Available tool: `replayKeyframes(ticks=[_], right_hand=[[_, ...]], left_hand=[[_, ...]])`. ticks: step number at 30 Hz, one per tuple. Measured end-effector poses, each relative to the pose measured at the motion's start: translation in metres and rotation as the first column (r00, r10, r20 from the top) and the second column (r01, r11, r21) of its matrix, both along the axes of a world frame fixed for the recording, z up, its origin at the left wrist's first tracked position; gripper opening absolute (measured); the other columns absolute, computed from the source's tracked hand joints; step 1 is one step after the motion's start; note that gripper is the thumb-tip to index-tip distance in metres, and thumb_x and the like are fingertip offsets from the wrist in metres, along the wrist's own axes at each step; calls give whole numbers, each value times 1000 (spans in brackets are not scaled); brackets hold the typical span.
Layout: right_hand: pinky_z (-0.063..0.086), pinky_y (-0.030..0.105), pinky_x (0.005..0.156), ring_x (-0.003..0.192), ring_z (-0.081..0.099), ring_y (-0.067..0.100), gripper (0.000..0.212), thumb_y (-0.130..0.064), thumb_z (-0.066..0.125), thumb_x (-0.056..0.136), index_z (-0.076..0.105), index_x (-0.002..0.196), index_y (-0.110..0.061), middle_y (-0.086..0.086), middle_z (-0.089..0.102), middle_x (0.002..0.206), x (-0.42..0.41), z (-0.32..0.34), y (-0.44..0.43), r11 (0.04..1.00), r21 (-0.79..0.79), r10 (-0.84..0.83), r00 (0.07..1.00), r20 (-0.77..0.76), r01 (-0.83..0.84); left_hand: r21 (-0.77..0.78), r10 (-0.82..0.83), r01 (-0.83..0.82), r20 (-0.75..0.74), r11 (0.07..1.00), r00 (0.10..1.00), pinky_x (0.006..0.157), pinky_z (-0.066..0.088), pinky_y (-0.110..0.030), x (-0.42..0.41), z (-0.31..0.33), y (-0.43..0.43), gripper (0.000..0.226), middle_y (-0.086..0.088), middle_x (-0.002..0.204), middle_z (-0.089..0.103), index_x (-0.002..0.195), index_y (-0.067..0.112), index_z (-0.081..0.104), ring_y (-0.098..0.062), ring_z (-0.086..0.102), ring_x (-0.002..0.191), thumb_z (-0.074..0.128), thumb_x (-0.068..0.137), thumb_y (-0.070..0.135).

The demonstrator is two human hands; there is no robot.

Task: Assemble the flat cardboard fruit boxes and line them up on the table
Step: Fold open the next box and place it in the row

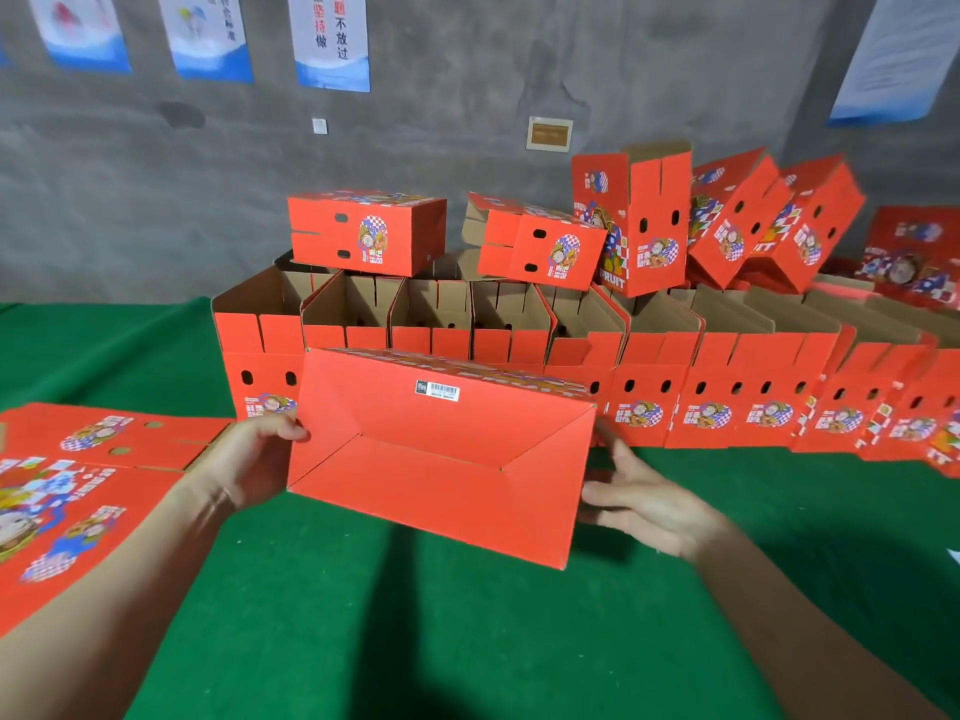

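Okay, the held box (441,459) hangs in the air over the counter (467,641), its folded bottom turned toward the camera and the barcode label (438,391) near its top edge. The left hand (254,459) grips the box's left edge, thumb hooked onto the bottom face. The right hand (644,506) lies flat, fingers straight, against the box's right side. The two clamp it square between them, probably to check the bottom flaps are locked before it is set down.

Behind the box a row of assembled boxes (727,407) stands open-topped, side by side. Behind and above it, tipped boxes (363,231) lie on that row. Left of the box, flat boxes (93,459) wait. Green counter shows below and in front of the box, giving room to flip and lower it. The row's left end sits just behind the box's left edge, so the next slot is likely further left.
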State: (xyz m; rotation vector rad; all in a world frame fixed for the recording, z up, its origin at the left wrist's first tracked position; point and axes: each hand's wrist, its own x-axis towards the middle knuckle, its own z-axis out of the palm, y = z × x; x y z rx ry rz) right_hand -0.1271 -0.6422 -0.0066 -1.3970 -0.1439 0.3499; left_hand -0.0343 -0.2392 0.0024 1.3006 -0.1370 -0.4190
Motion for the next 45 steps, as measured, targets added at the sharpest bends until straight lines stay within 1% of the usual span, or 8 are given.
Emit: replayKeyframes(ticks=[11, 17, 21, 27, 30, 35, 39, 45], right_hand=[[52, 33, 58, 74, 61, 25, 78, -29, 73, 74, 31, 135, -54, 10, 68, 110, -6, -3, 10, 980, 4, -197, 976, 90, 198], [55, 29, 60, 60, 62, 16, 67, -9, 75, 80, 48, 114, -61, 6, 48, 117, -5, 0, 9, 914, -185, -282, 893, 351, 362], [57, 26, 65, 71, 70, 20, 72, -16, 75, 80, 42, 105, -75, -10, 36, 119, -4, -11, 5, 890, -339, -166, 909, 382, 305], [55, 21, 79, 80, 59, 5, 65, -28, 79, 75, 38, 103, -69, -16, 39, 117, -3, -39, 4, 672, -531, -116, 782, 613, 516], [44, 25, 99, 91, 51, 2, 54, -19, 71, 84, 43, 108, -58, -14, 24, 132, -5, -73, 12, 511, -640, -18, 752, 659, 574], [44, 35, 100, 106, 60, 15, 70, -53, 58, 83, 24, 144, -39, -14, 56, 121, -11, -133, 25, 264, -825, 163, 820, 549, 500], [42, 33, 102, 121, 52, 21, 65, -62, 37, 93, 17, 148, -34, 3, 33, 150, -13, -143, 29, 266, -867, 247, 839, 484, 422], [44, 40, 97, 116, 51, 33, 81, 0, 38, 91, 6, 141, -55, 25, -16, 154, -13, -128, 32, 18, -984, 252, 952, 175, 177]], left_hand=[[-119, 110, -114, -40, 986, 993, 69, 55, -32, 0, -51, -5, 60, -15, 90, 70, 90, 10, 71, -26, 67, 77, 25, 58, -13], [531, 314, -314, 92, 787, 945, 60, 48, -25, 11, -64, -34, 26, -15, 86, 57, 92, 1, 55, -22, 51, 74, 50, 74, -17], [425, 387, -357, 18, 832, 922, 49, 55, -20, 14, -72, -46, 27, -15, 85, 62, 79, -2, 58, -24, 57, 71, 45, 82, -25], [-61, 418, -461, -331, 885, 846, 66, 57, -47, 18, -62, -66, 25, -18, 114, 56, 106, 4, 57, -34, 58, 93, 36, 103, 17], [64, 375, -379, -361, 923, 854, 101, 35, -62, 15, -57, -79, 60, -22, 152, 24, 148, 9, 25, -49, 36, 130, 34, 101, 45], [184, 204, -167, -206, 969, 957, 98, 38, -57, 1, -37, -111, 67, -16, 154, 26, 145, 15, 33, -41, 37, 132, 47, 90, 52], [271, 151, -129, -63, 954, 986, 101, 35, -59, -10, -17, -135, 100, -4, 156, 23, 148, 19, 25, -29, 31, 137, 65, 64, 58], [290, 155, -146, -7, 946, 988, 100, 31, -63, -11, 7, -178, 110, 0, 142, 38, 146, 22, 18, -23, 36, 130, 75, 58, 56]])
